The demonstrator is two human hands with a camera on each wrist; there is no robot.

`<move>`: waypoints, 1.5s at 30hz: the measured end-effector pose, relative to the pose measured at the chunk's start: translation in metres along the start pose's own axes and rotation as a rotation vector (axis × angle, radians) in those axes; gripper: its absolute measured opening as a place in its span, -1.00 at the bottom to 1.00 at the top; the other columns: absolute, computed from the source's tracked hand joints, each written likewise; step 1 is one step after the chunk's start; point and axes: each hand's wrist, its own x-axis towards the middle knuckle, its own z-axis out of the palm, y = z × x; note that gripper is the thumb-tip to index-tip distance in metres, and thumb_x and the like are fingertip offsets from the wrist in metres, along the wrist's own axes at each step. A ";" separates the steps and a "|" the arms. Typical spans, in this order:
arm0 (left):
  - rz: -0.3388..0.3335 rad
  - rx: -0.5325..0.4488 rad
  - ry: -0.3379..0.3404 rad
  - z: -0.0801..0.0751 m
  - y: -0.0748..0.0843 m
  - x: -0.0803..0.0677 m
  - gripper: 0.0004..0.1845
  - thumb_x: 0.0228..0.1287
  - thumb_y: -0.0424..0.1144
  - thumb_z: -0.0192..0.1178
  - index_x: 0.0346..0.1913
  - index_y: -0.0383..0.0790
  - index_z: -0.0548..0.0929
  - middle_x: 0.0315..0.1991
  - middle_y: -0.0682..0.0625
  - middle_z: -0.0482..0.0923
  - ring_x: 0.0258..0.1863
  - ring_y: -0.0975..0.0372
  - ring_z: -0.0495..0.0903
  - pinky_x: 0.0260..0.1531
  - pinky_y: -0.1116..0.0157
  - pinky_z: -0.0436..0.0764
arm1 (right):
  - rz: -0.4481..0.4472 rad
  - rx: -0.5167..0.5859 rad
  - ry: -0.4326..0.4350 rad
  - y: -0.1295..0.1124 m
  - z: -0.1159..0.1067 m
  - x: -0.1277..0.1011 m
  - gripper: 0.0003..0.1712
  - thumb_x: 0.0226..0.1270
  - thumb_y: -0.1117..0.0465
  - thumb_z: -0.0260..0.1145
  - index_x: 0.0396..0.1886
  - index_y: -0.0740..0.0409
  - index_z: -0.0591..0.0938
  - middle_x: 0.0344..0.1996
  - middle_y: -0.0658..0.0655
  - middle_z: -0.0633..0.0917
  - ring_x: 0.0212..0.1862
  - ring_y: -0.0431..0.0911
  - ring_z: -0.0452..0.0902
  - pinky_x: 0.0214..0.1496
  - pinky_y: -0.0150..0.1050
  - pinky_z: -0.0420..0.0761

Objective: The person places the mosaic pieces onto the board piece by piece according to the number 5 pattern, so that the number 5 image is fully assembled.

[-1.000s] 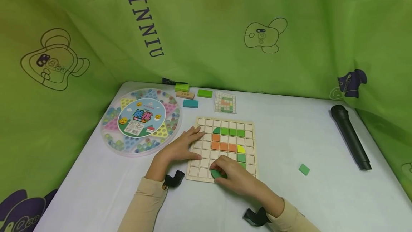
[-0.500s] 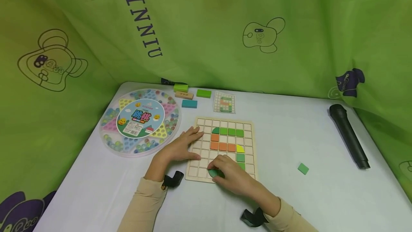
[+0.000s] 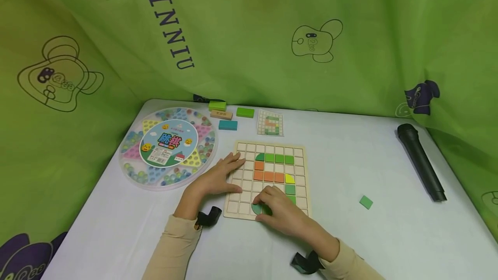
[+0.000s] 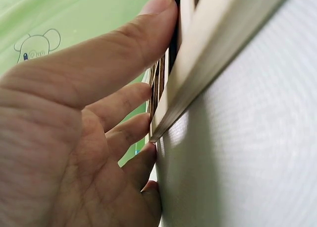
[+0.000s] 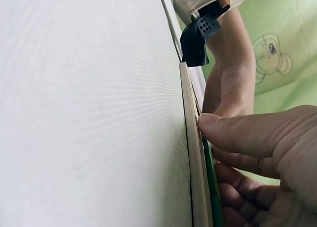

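A wooden grid board (image 3: pixel 239 196) lies on the table, bearing green, orange and yellow tiles. My left hand (image 3: pixel 219 177) rests on its left side with fingers spread and straight; in the left wrist view the thumb (image 4: pixel 161 11) lies over the board's edge. At the board's near row, my right hand (image 3: pixel 282 211) pinches a green rounded tile (image 3: pixel 256 209) between thumb and curled fingers. The tile looks flat on the grid, and the hand covers part of it and the cells to its right. In the right wrist view, the thumb (image 5: pixel 212 125) touches the board's edge.
One loose green square tile (image 3: pixel 366 202) lies to the right, and a black microphone (image 3: pixel 422 163) farther right. A round marble game box (image 3: pixel 168 148) stands left. Behind the board are a pattern card (image 3: pixel 270 123) and several small blocks, including a teal block (image 3: pixel 228 125).
The green rounded tile has shifted slightly and now looks flatter in the near row, with the right fingers drawn a little off its left part. The left hand stays put.
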 end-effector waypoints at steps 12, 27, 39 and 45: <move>-0.004 -0.012 -0.007 -0.001 0.000 0.000 -0.07 0.02 -0.02 0.41 0.46 -0.08 0.19 0.53 -0.06 -0.11 0.51 0.00 -0.24 0.45 -0.08 -0.13 | 0.032 0.065 0.014 0.009 -0.022 -0.011 -0.56 0.10 0.09 0.44 -0.01 0.06 0.58 -0.10 -0.08 0.57 -0.03 -0.21 0.45 0.04 -0.22 0.54; -0.008 -0.013 -0.011 0.000 0.002 -0.001 -0.08 0.05 -0.05 0.40 0.46 -0.08 0.18 0.53 -0.04 -0.13 0.52 0.05 -0.25 0.47 -0.03 -0.17 | 0.468 -0.010 0.214 0.108 -0.106 -0.133 -0.33 0.17 0.04 0.40 0.23 0.21 0.44 0.10 0.29 0.51 0.05 0.28 0.47 -0.07 0.21 0.53; -0.007 -0.012 -0.002 0.000 0.000 -0.002 -0.07 0.04 -0.04 0.40 0.46 -0.08 0.18 0.53 -0.05 -0.12 0.52 0.02 -0.25 0.45 -0.08 -0.14 | 0.606 -0.069 0.187 0.135 -0.109 -0.160 -0.52 0.19 0.08 0.39 -0.04 0.36 0.57 -0.11 0.32 0.55 -0.06 0.25 0.51 -0.08 0.14 0.55; 0.004 -0.014 -0.005 -0.001 0.001 -0.001 -0.07 0.03 -0.03 0.40 0.46 -0.08 0.18 0.53 -0.05 -0.12 0.52 0.02 -0.25 0.46 -0.06 -0.15 | 0.556 -0.075 0.208 0.113 -0.102 -0.135 -0.63 0.19 0.18 0.37 -0.07 0.31 0.57 -0.17 0.23 0.63 -0.09 0.15 0.56 -0.09 0.10 0.58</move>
